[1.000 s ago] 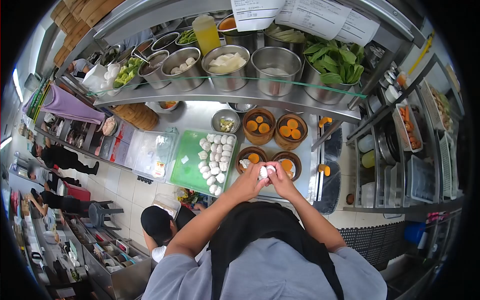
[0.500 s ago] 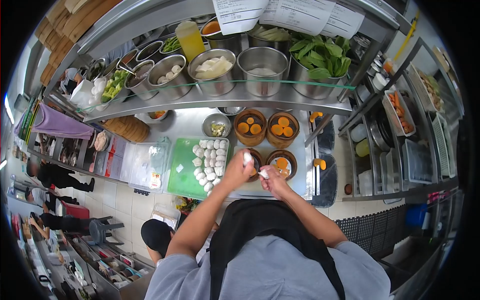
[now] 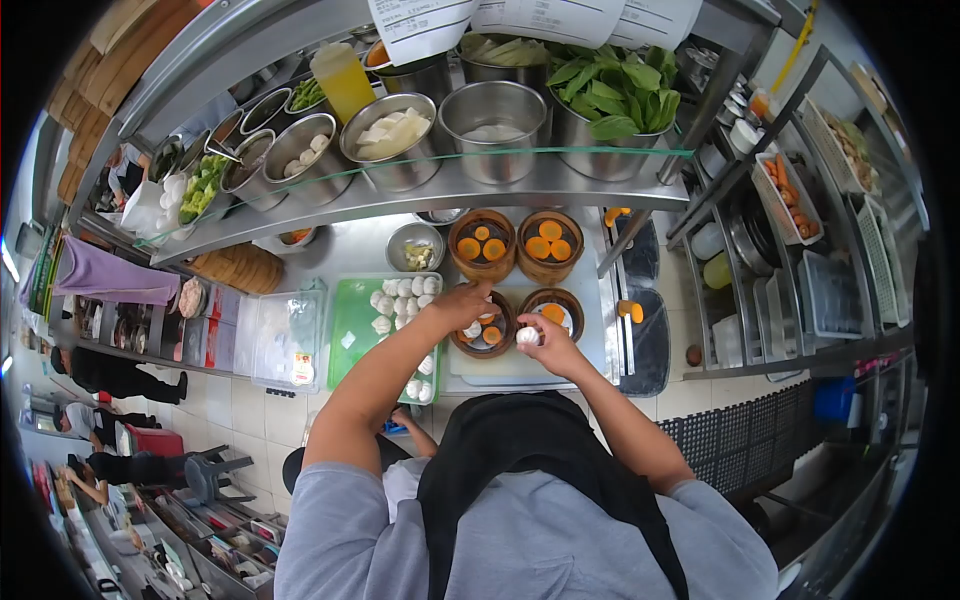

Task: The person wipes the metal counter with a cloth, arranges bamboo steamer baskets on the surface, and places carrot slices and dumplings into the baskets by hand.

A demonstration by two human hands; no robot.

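Note:
My left hand [image 3: 466, 305] reaches over the front-left bamboo steamer [image 3: 512, 318], its fingers closed around a small white bun [image 3: 473, 328] low at the steamer's left side. Round orange carrot slices [image 3: 491, 336] lie in that steamer. My right hand [image 3: 553, 351] pinches another pleated white bun [image 3: 528, 336] between the two front steamers. Under it, the front-right steamer [image 3: 577, 304] holds carrot slices on a pale base. To the left, a green tray [image 3: 350, 352] carries several more white buns [image 3: 404, 290], partly hidden behind my left forearm.
Two more steamers with carrot slices, back left [image 3: 482, 270] and back right [image 3: 549, 269], stand behind. A metal bowl [image 3: 415, 248] sits beside them. Overhead, a steel shelf [image 3: 420, 207] holds metal pots and leafy greens [image 3: 618, 90]. A clear plastic container [image 3: 287, 340] lies left of the tray.
My left hand has lowered its bun into the front-left steamer. My right hand has turned, showing its bun's pleats. The whole view has shifted slightly.

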